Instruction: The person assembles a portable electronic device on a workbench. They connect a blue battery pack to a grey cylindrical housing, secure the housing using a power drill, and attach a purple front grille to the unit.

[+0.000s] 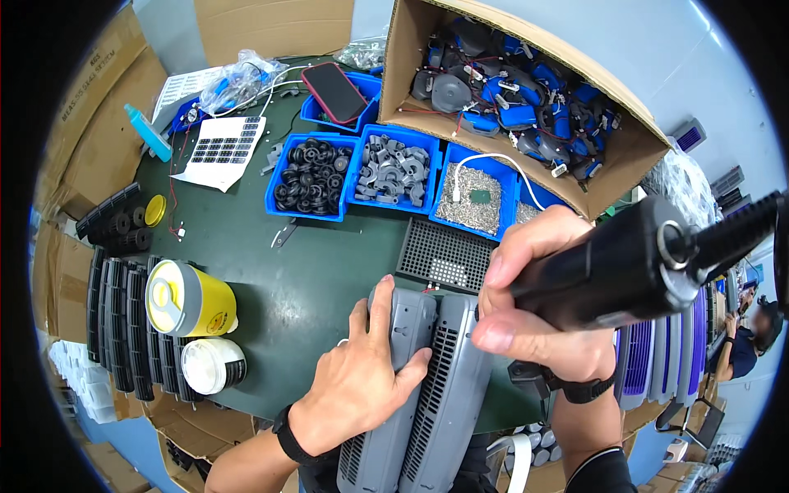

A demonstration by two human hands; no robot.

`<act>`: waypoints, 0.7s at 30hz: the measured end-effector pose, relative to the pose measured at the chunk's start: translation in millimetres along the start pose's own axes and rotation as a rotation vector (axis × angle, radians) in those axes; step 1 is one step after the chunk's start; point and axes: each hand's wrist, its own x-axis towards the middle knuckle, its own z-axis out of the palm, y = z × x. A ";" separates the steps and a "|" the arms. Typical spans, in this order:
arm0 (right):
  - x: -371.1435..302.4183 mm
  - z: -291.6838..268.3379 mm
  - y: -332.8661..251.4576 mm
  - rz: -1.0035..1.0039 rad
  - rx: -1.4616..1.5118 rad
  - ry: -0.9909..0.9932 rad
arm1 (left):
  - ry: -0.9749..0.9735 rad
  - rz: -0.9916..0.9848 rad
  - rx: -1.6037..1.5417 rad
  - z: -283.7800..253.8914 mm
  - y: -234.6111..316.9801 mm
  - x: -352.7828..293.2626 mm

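1. Two long gray cases (450, 386) are lying side by side at the near edge of the green tabletop (296, 283).
2. The left hand (353, 382) is resting on the left case, spreading its fingers and thumb.
3. The right hand (567, 349) is squeezing a black power tool (604, 275) near the right case.
4. Past the cases, a black holey tray (436, 246) is sitting near blue bins (378, 204).
5. A yellow tub (212, 302) is standing off to the left.
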 end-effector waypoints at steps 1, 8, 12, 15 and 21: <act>-0.4 1.5 1.6 0.014 0.014 0.027 | -0.001 -0.007 -0.001 0.3 0.6 -0.4; 2.4 -8.5 6.5 0.145 0.200 0.246 | 0.009 0.000 0.070 1.2 6.7 0.4; -2.1 -12.9 10.0 0.101 0.054 0.170 | -0.058 -0.082 0.035 -5.4 11.5 -1.6; -1.1 -9.8 6.1 0.086 0.032 0.139 | -0.069 -0.092 0.042 -6.2 13.5 -0.2; -4.0 -0.9 1.5 0.041 0.200 0.325 | -0.093 -0.103 0.064 -4.7 14.2 2.2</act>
